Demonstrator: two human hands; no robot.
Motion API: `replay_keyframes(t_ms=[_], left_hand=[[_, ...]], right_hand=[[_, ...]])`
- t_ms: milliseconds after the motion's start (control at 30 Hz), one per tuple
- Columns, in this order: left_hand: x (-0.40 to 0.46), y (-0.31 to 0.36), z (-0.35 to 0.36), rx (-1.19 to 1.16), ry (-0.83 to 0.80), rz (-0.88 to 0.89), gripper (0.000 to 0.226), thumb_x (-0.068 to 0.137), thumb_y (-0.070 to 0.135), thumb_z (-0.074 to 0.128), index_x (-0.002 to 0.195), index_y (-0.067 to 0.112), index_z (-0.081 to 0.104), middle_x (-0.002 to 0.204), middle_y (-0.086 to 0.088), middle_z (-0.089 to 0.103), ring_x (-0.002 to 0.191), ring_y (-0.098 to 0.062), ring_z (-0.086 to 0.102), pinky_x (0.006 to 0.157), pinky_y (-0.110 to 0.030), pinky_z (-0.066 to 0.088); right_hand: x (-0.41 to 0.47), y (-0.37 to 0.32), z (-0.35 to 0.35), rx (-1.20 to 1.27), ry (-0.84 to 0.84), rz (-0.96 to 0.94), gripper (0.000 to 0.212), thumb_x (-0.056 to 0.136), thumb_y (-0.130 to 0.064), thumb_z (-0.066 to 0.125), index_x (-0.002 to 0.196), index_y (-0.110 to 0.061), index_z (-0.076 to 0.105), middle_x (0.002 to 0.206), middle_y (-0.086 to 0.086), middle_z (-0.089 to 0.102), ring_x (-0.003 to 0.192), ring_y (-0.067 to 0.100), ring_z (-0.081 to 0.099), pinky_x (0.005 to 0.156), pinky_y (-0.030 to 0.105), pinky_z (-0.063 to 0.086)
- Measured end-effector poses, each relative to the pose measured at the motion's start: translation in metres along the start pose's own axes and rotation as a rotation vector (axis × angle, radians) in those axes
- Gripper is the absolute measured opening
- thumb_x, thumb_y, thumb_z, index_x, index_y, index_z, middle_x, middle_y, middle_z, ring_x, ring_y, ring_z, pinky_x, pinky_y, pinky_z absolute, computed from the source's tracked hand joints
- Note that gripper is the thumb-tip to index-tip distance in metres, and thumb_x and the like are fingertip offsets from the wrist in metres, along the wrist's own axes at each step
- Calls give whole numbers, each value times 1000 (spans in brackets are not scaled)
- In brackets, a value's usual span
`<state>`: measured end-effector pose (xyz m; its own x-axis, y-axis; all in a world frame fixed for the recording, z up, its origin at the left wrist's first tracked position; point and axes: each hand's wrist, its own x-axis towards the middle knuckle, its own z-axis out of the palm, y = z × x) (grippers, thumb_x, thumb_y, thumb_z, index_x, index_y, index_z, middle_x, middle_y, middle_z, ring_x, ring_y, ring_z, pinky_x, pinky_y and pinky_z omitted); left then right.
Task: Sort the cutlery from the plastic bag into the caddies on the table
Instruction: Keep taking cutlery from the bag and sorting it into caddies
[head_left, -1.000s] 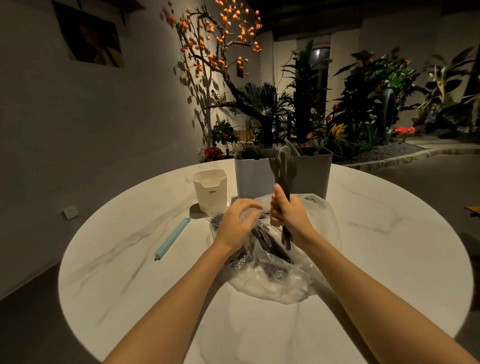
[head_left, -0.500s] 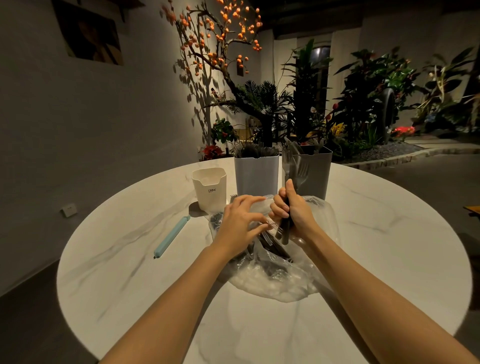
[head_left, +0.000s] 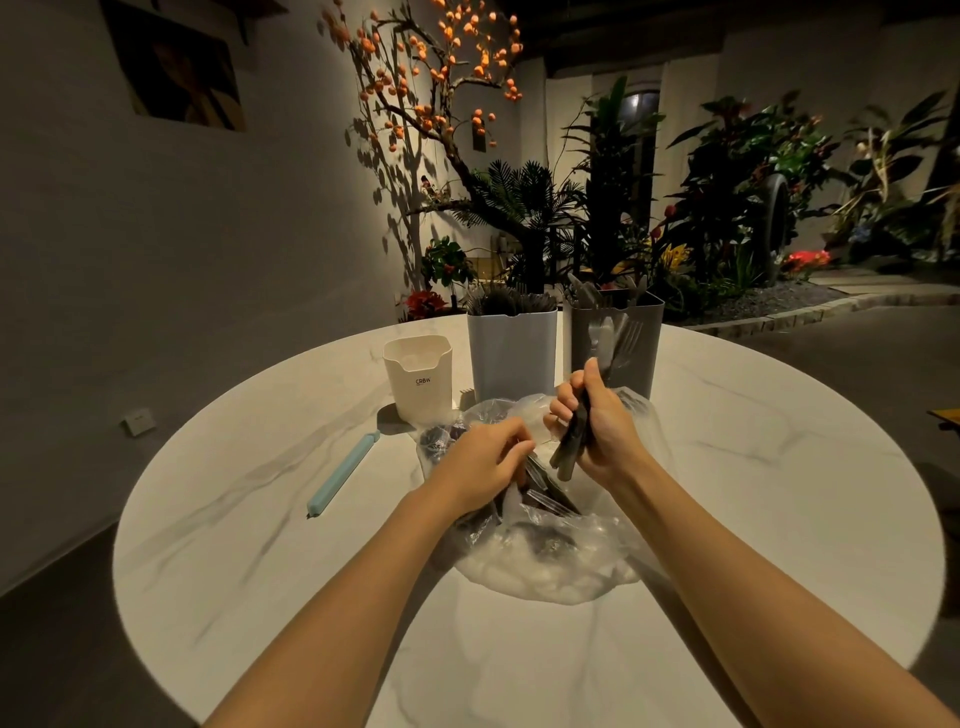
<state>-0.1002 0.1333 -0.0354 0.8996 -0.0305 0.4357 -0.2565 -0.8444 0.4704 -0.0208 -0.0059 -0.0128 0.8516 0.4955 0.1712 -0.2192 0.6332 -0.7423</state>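
Dim room w/ grey wall on the left, a lit tree w/ orange fruit (head_left: 441, 67) and a bank of leafy plants (head_left: 737, 208) at the back; in front, a round white marble worktop (head_left: 779, 493). Clear plastic bag (head_left: 550, 566) lies crumpled at the middle of the worktop, mouth open toward the far side, dark cutlery (head_left: 545, 488) still inside it. Left hand (head_left: 483, 467) is down in the bag's mouth, fingers (head_left: 511, 447) curled among the pieces; can't tell whether they actually pinch one. Right hand (head_left: 597, 426) is raised just above the bag, fingers wrapped tight round a bundle of dark handles (head_left: 571, 452), thumb up; fork tines and other heads (head_left: 615, 338) stick up from the fist in front of the dark grey caddy (head_left: 644, 353). That caddy stands at the far side, already w/ utensils poking over its rim. Light grey caddy (head_left: 511, 358) is just beside it on the left, also loaded w/ dark heads. Small cream caddy (head_left: 418, 379), marked CRBW, sits further left, near the bag's edge. A pale blue bag clip (head_left: 343, 475) lies on the worktop left of the bag, apart from it. Picture (head_left: 176, 73) hangs on the wall, upper left; wall socket (head_left: 139, 421) low down.
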Motion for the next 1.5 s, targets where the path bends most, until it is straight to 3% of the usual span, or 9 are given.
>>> replay_keyframes(t_ms=[300, 433, 533, 667, 867, 1067, 1167, 1333, 1500], left_hand=[[2, -3, -3, -116, 145, -174, 16, 102, 10, 38, 100, 17, 52, 75, 0, 58, 65, -12, 54, 61, -18, 46], [3, -2, -7, -145, 288, -147, 18, 94, 16, 60, 108, 15, 71, 89, 0, 65, 75, -3, 57, 68, -6, 44], [4, -1, -11, -154, 324, -145, 21, 90, 18, 65, 110, 17, 72, 87, 2, 59, 72, -2, 50, 65, -3, 41], [4, -1, -9, -198, 268, -133, 11, 92, 19, 64, 101, 21, 69, 81, 3, 62, 71, -7, 55, 63, -12, 46], [9, 17, 4, -445, 158, -305, 15, 103, 16, 40, 105, 12, 55, 76, 1, 62, 58, -4, 51, 57, -16, 41], [7, 29, 12, -630, 44, -364, 31, 95, 41, 54, 112, 16, 49, 92, -2, 64, 69, -7, 54, 62, -22, 42], [6, 27, 13, -586, 5, -371, 28, 94, 37, 58, 111, 18, 45, 102, -6, 63, 85, -11, 61, 70, -25, 46], [4, 30, 10, -585, -23, -363, 14, 101, 26, 47, 105, 13, 45, 82, -1, 59, 69, -8, 53, 58, -21, 41], [2, 32, 2, -828, -100, -376, 12, 100, 7, 42, 112, 8, 45, 81, -4, 61, 65, -10, 57, 56, -20, 44]], right_hand=[[-1, 0, 3, -176, 96, -66, 39, 103, -32, 39, 73, -10, 51, 56, 2, 53, 58, 12, 58, 82, 35, 54], [-1, -1, 2, -282, 166, -45, 39, 101, -35, 44, 73, -10, 56, 72, 5, 57, 71, 14, 56, 72, 29, 54], [-2, 0, 1, -372, 173, -12, 38, 99, -41, 46, 76, -13, 60, 70, 4, 48, 60, 14, 47, 52, 22, 46], [-3, -2, 1, -333, 161, -20, 33, 97, -37, 51, 78, -12, 60, 64, 2, 42, 47, 10, 40, 41, 17, 38], [-4, 5, 3, -365, 139, -30, 24, 96, -32, 55, 87, -12, 65, 66, 0, 46, 47, 8, 42, 45, 18, 39], [-7, 10, 7, -350, 126, -45, 25, 96, -31, 54, 87, -12, 67, 65, 1, 52, 54, 11, 53, 48, 23, 48], [-8, 12, 7, -387, 104, -36, 26, 97, -33, 54, 87, -14, 68, 64, 1, 53, 58, 12, 58, 52, 28, 51], [-6, 12, 4, -507, 46, -31, 28, 98, -35, 50, 94, -15, 70, 67, 0, 55, 58, 11, 56, 50, 24, 49], [-7, 7, 5, -614, 30, -27, 24, 98, -25, 51, 86, -9, 66, 54, 0, 49, 42, 9, 42, 44, 18, 39]])
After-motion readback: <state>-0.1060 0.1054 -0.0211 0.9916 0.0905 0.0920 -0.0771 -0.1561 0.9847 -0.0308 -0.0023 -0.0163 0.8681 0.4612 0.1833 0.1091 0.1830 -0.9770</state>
